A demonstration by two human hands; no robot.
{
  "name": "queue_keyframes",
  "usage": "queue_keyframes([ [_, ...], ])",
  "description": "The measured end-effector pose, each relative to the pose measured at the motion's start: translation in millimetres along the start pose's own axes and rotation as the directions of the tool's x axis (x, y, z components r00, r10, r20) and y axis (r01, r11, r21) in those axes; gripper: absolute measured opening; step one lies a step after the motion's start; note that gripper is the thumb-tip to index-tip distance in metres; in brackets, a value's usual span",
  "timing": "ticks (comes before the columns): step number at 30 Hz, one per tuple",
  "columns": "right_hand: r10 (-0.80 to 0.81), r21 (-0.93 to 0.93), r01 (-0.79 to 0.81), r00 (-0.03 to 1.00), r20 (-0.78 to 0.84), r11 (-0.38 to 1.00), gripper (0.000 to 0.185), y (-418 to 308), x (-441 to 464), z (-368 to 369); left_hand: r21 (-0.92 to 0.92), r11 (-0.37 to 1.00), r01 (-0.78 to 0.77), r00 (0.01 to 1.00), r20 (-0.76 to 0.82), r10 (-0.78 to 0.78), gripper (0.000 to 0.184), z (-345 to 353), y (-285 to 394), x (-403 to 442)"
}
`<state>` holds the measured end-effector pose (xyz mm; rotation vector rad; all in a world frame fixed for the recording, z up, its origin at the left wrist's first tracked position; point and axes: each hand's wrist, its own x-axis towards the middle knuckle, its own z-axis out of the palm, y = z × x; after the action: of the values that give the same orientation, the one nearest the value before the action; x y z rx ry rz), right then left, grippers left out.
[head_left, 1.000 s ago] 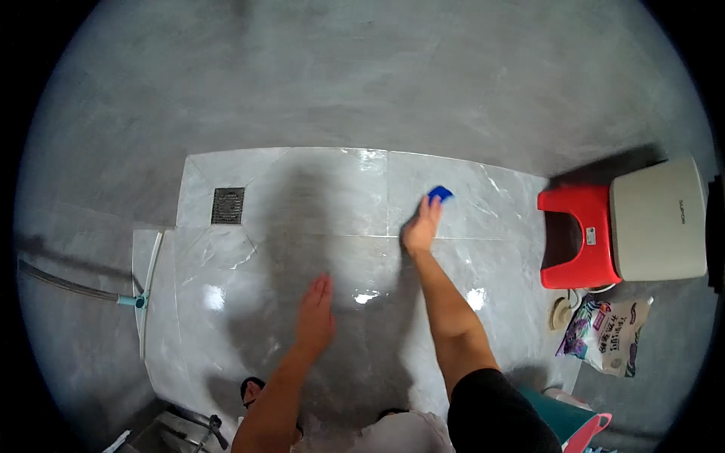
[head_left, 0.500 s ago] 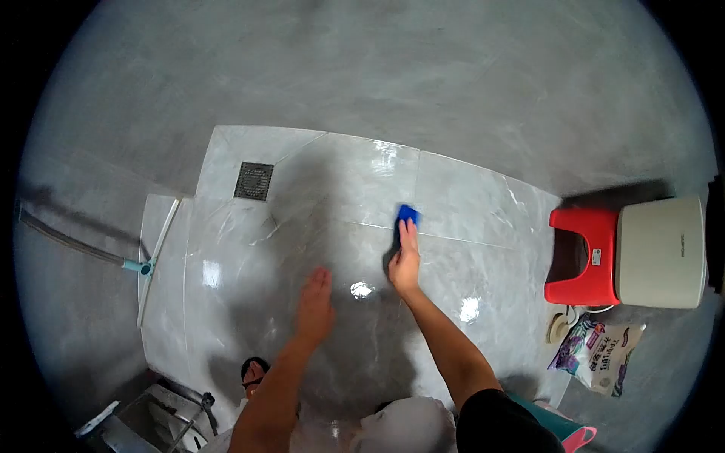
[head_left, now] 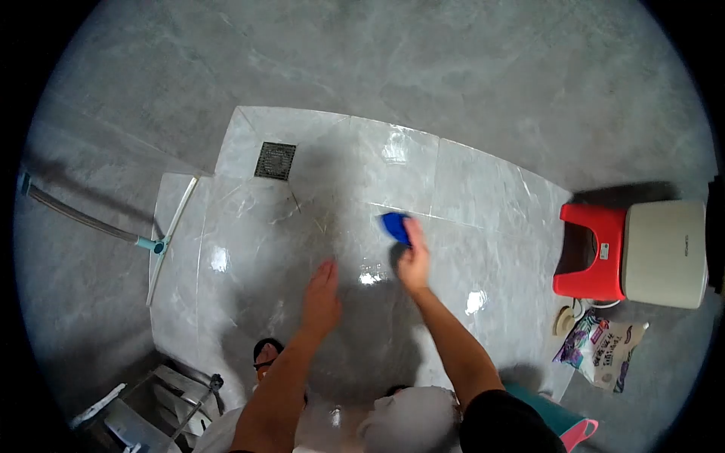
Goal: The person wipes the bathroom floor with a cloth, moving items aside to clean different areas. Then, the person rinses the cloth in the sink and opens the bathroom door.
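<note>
In my right hand (head_left: 414, 260) is a small flat blue pad (head_left: 394, 227), gripped at its right edge with fingers closed on it. Whether it is a sponge, a brush or a cloth does not show clearly. It is over the wet grey tiled floor (head_left: 468, 249); I cannot tell if it touches. My left hand (head_left: 323, 298) stretches forward over the floor, fingers straight and close together, holding nothing. Beyond it lies a square floor drain (head_left: 275, 161).
A floor squeegee (head_left: 158, 248) leans at the left wall. On the right are a red stool (head_left: 612, 253), a beige bin (head_left: 666, 254), a printed plastic bag (head_left: 604, 351) and a teal bucket (head_left: 540, 408) with a pink handle. A metal rack (head_left: 162, 408) stands at lower left.
The blue pad has swung left and tilted in my right hand, which has moved slightly nearer my body. The view has shifted a little. My left hand keeps nearly the same pose.
</note>
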<state>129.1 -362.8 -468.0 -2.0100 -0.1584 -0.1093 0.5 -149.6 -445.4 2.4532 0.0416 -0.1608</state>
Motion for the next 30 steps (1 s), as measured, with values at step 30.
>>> queue_keyframes([
  [30,0.581,-0.379,-0.688,0.726,-0.369,0.619,0.056,6,-332,-136,0.097,0.995,0.002,0.831,0.553,-0.055,0.071,16,65,-158],
])
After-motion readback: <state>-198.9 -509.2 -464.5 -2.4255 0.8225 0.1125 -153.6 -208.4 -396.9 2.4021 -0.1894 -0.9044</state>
